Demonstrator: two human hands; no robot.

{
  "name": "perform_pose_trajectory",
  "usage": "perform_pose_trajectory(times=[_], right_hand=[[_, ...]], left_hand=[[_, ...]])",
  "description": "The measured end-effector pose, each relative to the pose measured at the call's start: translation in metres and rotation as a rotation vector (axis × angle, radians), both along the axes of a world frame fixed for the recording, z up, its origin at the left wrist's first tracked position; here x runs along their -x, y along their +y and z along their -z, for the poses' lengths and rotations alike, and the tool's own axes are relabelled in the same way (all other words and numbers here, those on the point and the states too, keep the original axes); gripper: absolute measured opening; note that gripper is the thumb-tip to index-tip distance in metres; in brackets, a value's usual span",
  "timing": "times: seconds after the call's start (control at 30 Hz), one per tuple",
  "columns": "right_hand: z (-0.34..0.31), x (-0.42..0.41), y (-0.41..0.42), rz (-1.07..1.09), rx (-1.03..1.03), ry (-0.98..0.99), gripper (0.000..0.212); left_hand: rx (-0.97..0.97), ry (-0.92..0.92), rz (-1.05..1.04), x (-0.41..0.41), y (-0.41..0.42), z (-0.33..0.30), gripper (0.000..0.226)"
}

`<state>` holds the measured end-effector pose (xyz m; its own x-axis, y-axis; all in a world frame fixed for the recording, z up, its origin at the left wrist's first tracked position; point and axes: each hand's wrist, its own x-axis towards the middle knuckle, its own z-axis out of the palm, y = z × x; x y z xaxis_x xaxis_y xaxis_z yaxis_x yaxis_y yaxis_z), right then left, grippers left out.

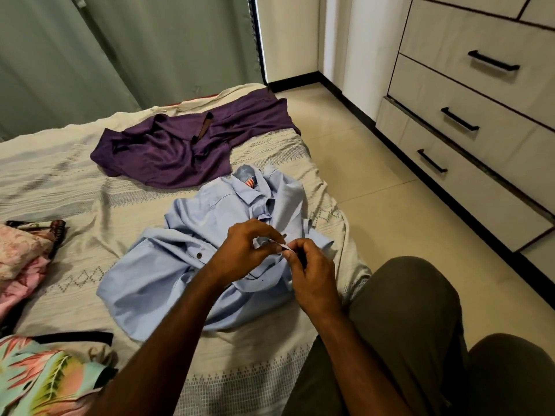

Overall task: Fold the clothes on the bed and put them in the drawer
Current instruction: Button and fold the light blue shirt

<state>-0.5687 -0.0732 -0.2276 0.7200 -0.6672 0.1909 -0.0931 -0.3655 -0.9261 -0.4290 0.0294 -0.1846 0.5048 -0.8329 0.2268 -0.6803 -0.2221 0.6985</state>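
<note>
A light blue button shirt point(186, 265) lies crumpled on the bed point(75, 187), collar toward the far end. My left hand point(249, 247) and my right hand point(312, 274) meet over its front placket, each pinching a fold of the blue cloth between fingertips. A purple garment point(180, 145) lies spread and unfolded further back on the bed. The drawer unit point(468, 121) stands to the right across the floor, its drawers closed, black handles showing.
Pink floral clothes point(21, 253) sit at the bed's left edge and a tropical-print garment point(51, 376) at the near left. My knees in olive trousers point(420, 340) are at lower right. Tiled floor point(375, 190) separates bed and drawers. Green curtain behind.
</note>
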Motion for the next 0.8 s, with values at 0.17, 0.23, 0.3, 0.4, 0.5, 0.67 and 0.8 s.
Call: perform_pose_trajectory(times=[0.17, 0.23, 0.3, 0.4, 0.5, 0.67, 0.8], right_hand=[[0.001, 0.000, 0.000, 0.054, 0.109, -0.089, 0.003], [0.000, 0.000, 0.000, 0.089, 0.203, -0.129, 0.003], [-0.001, 0.002, -0.002, 0.122, 0.282, -0.162, 0.007], [-0.002, 0.004, -0.002, 0.142, 0.328, -0.211, 0.010], [-0.001, 0.003, 0.000, 0.138, 0.347, -0.218, 0.014], [-0.002, 0.002, -0.006, 0.076, 0.287, -0.241, 0.025], [0.001, 0.001, -0.003, 0.013, 0.301, -0.243, 0.018]], left_hand=[[0.209, 0.100, -0.179, 0.029, 0.004, 0.015, 0.008], [0.288, 0.146, -0.243, 0.039, 0.003, 0.019, 0.007], [0.346, 0.114, -0.328, 0.051, 0.000, 0.021, 0.007], [0.418, 0.069, -0.395, 0.068, -0.004, 0.021, 0.008], [0.404, -0.031, -0.402, 0.079, -0.004, 0.024, 0.007], [0.345, 0.247, -0.286, 0.067, -0.005, 0.018, 0.018], [0.194, 0.435, -0.098, 0.047, -0.001, -0.001, 0.019]])
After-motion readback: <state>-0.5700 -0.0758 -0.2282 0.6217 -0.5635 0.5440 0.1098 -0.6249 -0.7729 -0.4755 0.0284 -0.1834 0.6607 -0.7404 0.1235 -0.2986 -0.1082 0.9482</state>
